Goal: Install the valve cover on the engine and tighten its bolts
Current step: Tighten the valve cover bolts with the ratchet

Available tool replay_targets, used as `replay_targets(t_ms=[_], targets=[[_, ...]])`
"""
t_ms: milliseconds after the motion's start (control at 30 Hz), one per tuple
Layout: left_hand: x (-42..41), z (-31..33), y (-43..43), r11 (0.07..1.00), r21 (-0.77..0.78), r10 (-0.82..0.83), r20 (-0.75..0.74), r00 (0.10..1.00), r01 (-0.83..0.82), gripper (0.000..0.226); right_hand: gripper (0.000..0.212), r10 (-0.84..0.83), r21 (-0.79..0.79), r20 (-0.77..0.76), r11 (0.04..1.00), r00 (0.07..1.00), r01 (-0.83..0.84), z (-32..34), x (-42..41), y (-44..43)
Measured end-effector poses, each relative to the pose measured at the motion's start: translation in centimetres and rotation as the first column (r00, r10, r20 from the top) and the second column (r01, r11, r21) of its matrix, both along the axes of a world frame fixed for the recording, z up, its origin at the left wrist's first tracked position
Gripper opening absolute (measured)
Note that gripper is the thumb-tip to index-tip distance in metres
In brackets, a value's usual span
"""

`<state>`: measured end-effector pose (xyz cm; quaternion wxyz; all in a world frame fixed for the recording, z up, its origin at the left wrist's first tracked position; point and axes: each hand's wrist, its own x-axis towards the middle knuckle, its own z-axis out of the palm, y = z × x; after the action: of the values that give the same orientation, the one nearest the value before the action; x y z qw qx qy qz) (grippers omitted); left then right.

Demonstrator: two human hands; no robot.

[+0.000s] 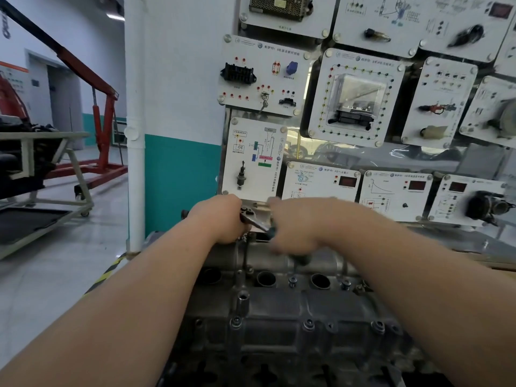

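Valve cover lies partly behind left hand and right hand gripping ratchet.

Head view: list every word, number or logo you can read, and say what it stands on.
None reads clearly.
Wall training panels: headings and labels, too small and blurred.
Red digital displays: no digits legible.
Left wall lettering: cut off by the frame.

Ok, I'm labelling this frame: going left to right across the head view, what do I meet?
Red engine hoist → white pipe → left hand → ratchet → right hand → black part mounted on the far-right panel.
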<state>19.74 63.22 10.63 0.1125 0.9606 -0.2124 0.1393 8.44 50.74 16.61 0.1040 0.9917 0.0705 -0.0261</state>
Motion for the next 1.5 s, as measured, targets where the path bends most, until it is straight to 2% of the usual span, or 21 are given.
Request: replay_targets(t_ms=[67,133,200,300,367,433,467,567,667,733,800,867,933,1000,1067,1133,1167,1233,1300,1400,1500], targets=[[0.0,0.0,0.1,1.000,-0.023,-0.013,-0.025,1.000,0.012,0.022,0.031,-0.094,-0.063,0.070,0.993,0.993,0.098,0.7,1.6,-2.5],[0.0,0.1,0.2,0.999,-0.030,-0.018,-0.041,0.999,0.016,0.024,0.034,-0.128,-0.082,0.203,0.986,0.971,0.147,0.5,2.9,-3.6],[0.0,0.1,0.1,1.000,-0.031,-0.008,-0.042,0.999,0.006,0.024,0.035,-0.119,-0.085,0.287,0.985,0.951,0.149,-0.3,3.5,-3.4],[0.0,0.0,0.0,1.000,-0.023,0.006,-0.033,0.999,-0.007,0.020,0.036,-0.064,-0.066,0.282,0.994,0.957,0.085,-1.5,2.2,-1.5],[0.1,0.0,0.1,1.000,-0.009,0.012,-0.021,1.000,-0.012,0.015,0.047,0.019,0.080,0.204,0.996,0.979,-0.036,-1.9,0.3,0.2],[0.4,0.3,0.0,1.000,0.029,0.007,-0.045,0.999,-0.006,0.019,0.066,0.112,0.306,0.114,0.941,0.987,-0.142,-2.3,-1.7,2.0],[0.6,0.5,0.1,1.000,0.009,0.018,-0.074,0.997,-0.018,0.019,0.071,0.148,0.372,0.108,0.911,0.983,-0.178,-2.5,-2.4,2.5],[0.8,0.5,0.3,0.998,-0.053,0.012,-0.066,0.998,-0.016,0.009,0.075,0.182,0.429,0.142,0.874,0.973,-0.226,-2.9,-2.9,2.1],[-0.2,0.0,0.3,0.997,-0.068,-0.037,0.030,0.999,0.039,0.021,0.077,0.193,0.547,0.103,0.809,0.976,-0.217,-3.2,-2.7,-0.3],[-0.6,-0.2,0.3,0.989,-0.123,-0.072,0.060,0.996,0.079,0.020,0.071,0.176,0.632,0.131,0.744,0.976,-0.219,-3.1,-2.5,-2.3],[-0.8,-0.2,0.4,0.984,-0.152,-0.079,0.072,0.994,0.089,0.015,0.043,0.119,0.676,0.236,0.693,0.964,-0.251,-3.2,-1.7,-4.6],[-1.1,-0.1,0.3,0.987,-0.139,-0.066,0.068,0.996,0.075,0.023,0.029,-0.069,0.674,0.354,0.710,0.933,-0.203,-3.4,-0.3,-6.7],[-1.2,-0.1,0.2,0.993,-0.114,-0.036,0.076,0.996,0.045,0.028,0.034,-0.342,0.637,0.418,0.771,0.841,-0.003,-3.6,0.9,-7.6],[-1.0,0.0,0.2,0.993,-0.119,0.009,0.069,0.998,-0.001,0.027,0.037,-0.455,0.597,0.493,0.797,0.742,0.091,-4.0,1.1,-7.1],[-0.8,-0.1,0.1,0.992,-0.122,0.051,0.055,0.997,-0.044,0.026,0.029,-0.390,0.572,0.579,0.820,0.716,-0.016,-4.6,0.7,-5.7],[-0.7,-0.1,-0.2,0.990,-0.111,0.088,0.059,0.994,-0.081,0.025,0.013,-0.310,0.596,0.557,0.795,0.770,-0.111,-5.2,-0.1,-3.9],[-0.8,-0.1,-0.3,0.989,-0.111,0.104,0.067,0.992,-0.096,0.024,0.011,-0.270,0.597,0.498,0.796,0.824,-0.100,-5.5,-0.3,-3.1],[-1.0,0.0,-0.4,0.988,-0.117,0.111,0.075,0.991,-0.102,0.021,0.019,-0.192,0.540,0.342,0.842,0.920,-0.025,-5.9,0.3,-1.8],[-1.0,0.0,-0.3,0.989,-0.144,0.045,0.044,0.998,-0.038,0.021,0.017,-0.171,0.528,0.232,0.849,0.958,0.024,-5.8,1.7,-0.8],[-1.0,0.8,0.1,0.973,-0.202,-0.122,-0.054,0.991,0.108,0.024,0.020,-0.231,0.558,0.213,0.827,0.949,0.076,-5.4,3.6,0.0],[-0.7,1.5,0.4,0.962,-0.230,-0.172,-0.080,0.982,0.150,0.034,0.031,-0.260,0.461,0.301,0.882,0.917,0.098,-5.9,4.3,0.2]])
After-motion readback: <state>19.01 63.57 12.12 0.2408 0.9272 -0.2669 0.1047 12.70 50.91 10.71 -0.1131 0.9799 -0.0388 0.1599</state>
